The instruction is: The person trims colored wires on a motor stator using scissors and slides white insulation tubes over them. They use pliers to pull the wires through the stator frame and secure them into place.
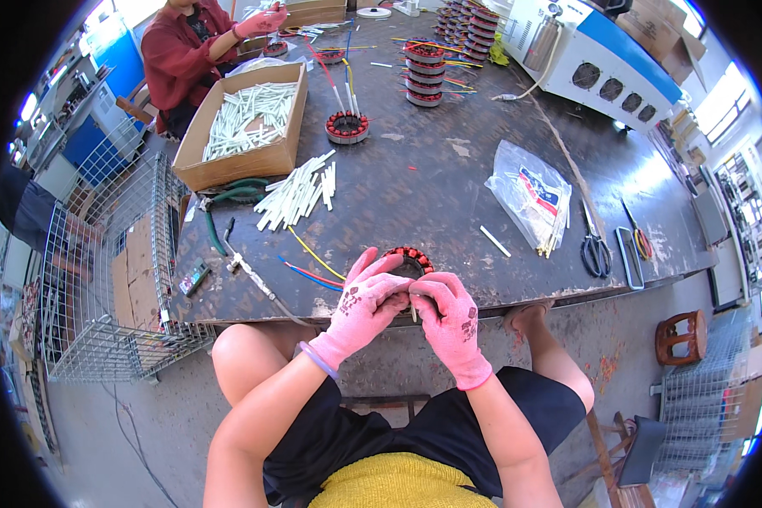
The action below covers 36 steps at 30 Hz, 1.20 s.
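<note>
The pink-gloved left hand (367, 296) and pink-gloved right hand (449, 317) curl nearly closed at a red-wound ring stator's (412, 255) near side, exact hold hidden. Leftward, yellow, red and blue leads (317, 277) look bare, seemingly unfinished; beyond, a grey-rimmed stator (347, 137) bears white tubes (348, 96).

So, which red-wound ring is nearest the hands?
The ring right at the pink-gloved left hand and right hand; all others, like the ring with white tubes and the stacked rings, lie farther across the table.
</note>
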{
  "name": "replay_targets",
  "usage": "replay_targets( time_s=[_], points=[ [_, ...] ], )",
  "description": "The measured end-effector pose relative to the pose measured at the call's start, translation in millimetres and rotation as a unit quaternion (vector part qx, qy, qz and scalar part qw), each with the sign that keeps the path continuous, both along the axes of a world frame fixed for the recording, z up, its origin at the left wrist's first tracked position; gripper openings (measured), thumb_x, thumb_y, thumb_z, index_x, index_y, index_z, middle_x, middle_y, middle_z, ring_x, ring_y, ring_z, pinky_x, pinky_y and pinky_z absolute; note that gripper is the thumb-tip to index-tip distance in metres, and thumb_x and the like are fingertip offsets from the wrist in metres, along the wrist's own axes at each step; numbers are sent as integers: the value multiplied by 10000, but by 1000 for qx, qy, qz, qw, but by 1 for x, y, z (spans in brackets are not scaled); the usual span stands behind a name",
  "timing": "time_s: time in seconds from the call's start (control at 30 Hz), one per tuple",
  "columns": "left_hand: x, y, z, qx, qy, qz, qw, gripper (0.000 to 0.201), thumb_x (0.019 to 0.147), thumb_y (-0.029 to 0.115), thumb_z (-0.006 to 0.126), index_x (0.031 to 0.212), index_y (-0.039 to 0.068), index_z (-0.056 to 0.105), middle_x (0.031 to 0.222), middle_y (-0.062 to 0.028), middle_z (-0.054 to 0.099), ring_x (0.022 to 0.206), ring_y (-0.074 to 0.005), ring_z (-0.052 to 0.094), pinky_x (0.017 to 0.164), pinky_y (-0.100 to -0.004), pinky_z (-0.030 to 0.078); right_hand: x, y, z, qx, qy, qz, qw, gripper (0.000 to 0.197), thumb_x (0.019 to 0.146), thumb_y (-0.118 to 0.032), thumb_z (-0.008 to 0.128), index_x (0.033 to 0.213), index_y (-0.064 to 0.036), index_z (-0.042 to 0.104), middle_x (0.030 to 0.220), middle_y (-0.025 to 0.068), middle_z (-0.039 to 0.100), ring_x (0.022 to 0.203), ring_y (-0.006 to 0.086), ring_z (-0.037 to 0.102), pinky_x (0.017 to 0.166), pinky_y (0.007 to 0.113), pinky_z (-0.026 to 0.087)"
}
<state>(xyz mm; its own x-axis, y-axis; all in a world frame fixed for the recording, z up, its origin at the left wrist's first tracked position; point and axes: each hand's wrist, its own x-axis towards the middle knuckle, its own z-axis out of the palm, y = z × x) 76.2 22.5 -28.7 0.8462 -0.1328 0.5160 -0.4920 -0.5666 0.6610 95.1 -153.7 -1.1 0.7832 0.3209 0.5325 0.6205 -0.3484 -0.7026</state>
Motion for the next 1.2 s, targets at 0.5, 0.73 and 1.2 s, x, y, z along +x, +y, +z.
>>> replay_targets(
  time_s=[0.5, 0.73, 1.2],
  points=[
    [-1, -3, 2, 4, 4, 9, 1000, 189, 872, 81, 670, 1053, 122, 708, 1078, -55, 701, 1268, -278, 557, 1174, -510, 283, -11, -16, 8, 46, 145, 76, 985, 340, 838, 69, 694, 1156, -31, 629, 1173, 54, 589, 801, 89, 610, 687, 219, 501],
    [1, -6, 2, 41, -28, 22, 999, 311, 856, 68, 660, 1163, 99, 624, 1109, -56, 676, 1255, -282, 558, 1158, -519, 314, -15, 2, -25, 255, 286, 76, 920, 127, 951, -41, 627, 1075, -64, 614, 969, 26, 647, 735, 73, 605, 608, 225, 466],
    [7, -12, 5, 142, -69, 9, 987, 263, 751, 71, 727, 993, 65, 627, 995, -92, 637, 1144, -296, 592, 1158, -542, 320, 41, 20, 12, 115, 344, 26, 932, 60, 962, -26, 539, 999, -9, 584, 831, 35, 622, 734, 83, 553, 653, 269, 482]
  ],
)
